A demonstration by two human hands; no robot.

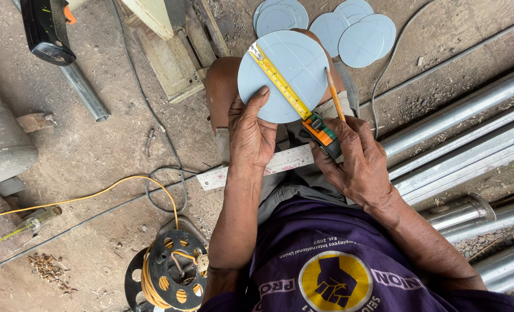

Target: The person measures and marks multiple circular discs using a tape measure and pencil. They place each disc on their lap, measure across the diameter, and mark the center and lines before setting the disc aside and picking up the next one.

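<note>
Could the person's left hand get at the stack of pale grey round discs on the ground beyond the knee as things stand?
Probably not at once: the left hand is holding a pale grey round disc under the yellow tape measure. The way to the stack of discs looks clear otherwise.

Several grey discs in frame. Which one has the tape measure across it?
The disc held on the knee by the left hand; the yellow tape measure crosses it. The other discs lie on the ground beyond, untouched.
</note>
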